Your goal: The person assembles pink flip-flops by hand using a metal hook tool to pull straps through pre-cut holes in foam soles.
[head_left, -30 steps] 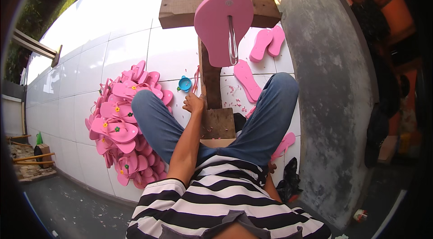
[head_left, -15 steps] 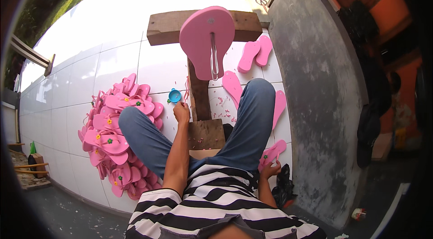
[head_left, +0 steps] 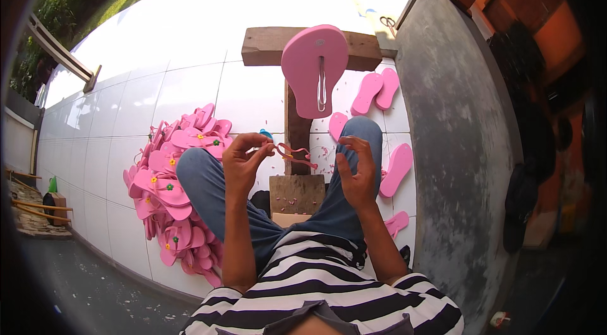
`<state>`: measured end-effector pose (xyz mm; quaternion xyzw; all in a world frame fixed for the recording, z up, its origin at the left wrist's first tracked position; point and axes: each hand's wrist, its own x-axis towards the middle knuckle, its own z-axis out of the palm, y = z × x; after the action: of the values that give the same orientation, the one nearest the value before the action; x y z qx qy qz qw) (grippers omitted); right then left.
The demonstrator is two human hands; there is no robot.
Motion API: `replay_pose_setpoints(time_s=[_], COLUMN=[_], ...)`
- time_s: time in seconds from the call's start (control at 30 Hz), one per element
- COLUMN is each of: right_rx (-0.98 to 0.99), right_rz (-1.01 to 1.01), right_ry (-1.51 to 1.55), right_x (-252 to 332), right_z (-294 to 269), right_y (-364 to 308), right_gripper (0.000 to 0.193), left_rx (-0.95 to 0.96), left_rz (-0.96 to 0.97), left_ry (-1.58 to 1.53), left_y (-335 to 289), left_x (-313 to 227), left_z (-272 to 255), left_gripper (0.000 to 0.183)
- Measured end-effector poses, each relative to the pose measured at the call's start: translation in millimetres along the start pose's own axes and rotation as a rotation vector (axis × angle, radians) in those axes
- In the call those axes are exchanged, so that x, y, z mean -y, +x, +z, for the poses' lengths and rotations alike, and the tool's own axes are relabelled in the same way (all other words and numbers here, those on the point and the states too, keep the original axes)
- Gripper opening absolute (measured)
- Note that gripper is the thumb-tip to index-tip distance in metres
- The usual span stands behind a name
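My left hand (head_left: 243, 161) is closed, pinching one end of a pink flip-flop strap (head_left: 296, 155) that stretches rightward over the wooden post. My right hand (head_left: 358, 177) is raised beside the right knee, thumb and fingers apart, with nothing seen in it. Just beyond my left fingertips a small blue cup (head_left: 266, 134) shows in part; the hand covers the rest. Farther off, a pink flip-flop sole (head_left: 314, 63) stands against a wooden crossbar (head_left: 264, 45), a thin metal loop (head_left: 322, 82) running down its lower half.
A heap of strapped pink flip-flops (head_left: 165, 188) with small flowers lies left of my left knee. Loose soles (head_left: 396, 170) and one strapped flip-flop (head_left: 396, 224) lie on the right, by a grey wall (head_left: 455, 132). Pink scraps dot the wooden block (head_left: 296, 194) and tiles.
My left hand has left the blue cup and now holds the strap nearer to me. My right hand has let go of the flip-flop at lower right and come up to the middle.
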<state>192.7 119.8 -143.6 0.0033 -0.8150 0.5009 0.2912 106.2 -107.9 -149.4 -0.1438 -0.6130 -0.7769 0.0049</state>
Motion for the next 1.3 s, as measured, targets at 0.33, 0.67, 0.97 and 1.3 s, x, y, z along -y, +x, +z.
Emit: replay_pose_setpoints(time_s=[0.33, 0.67, 0.97, 1.3], right_rx=[0.083, 0.085, 0.115, 0.055], right_rz=[0.040, -0.025, 0.096, 0.097], right_ry=[0.497, 0.383, 0.314, 0.246], right_x=[64, 73, 73, 98], right_z=[44, 13, 10, -2], right_y=[17, 25, 26, 24], right_gripper=[0.019, 0.015, 0.016, 0.014], left_rx=[0.161, 0.321, 0.300, -0.097], left_rz=[-0.011, 0.142, 0.139, -0.019], left_ry=[-0.205, 0.117, 0.131, -0.650], left_y=[-2, 4, -2, 34], left_x=[-51, -92, -64, -60], left_z=[29, 46, 63, 64], left_gripper=[0.022, 0.023, 0.008, 0.013])
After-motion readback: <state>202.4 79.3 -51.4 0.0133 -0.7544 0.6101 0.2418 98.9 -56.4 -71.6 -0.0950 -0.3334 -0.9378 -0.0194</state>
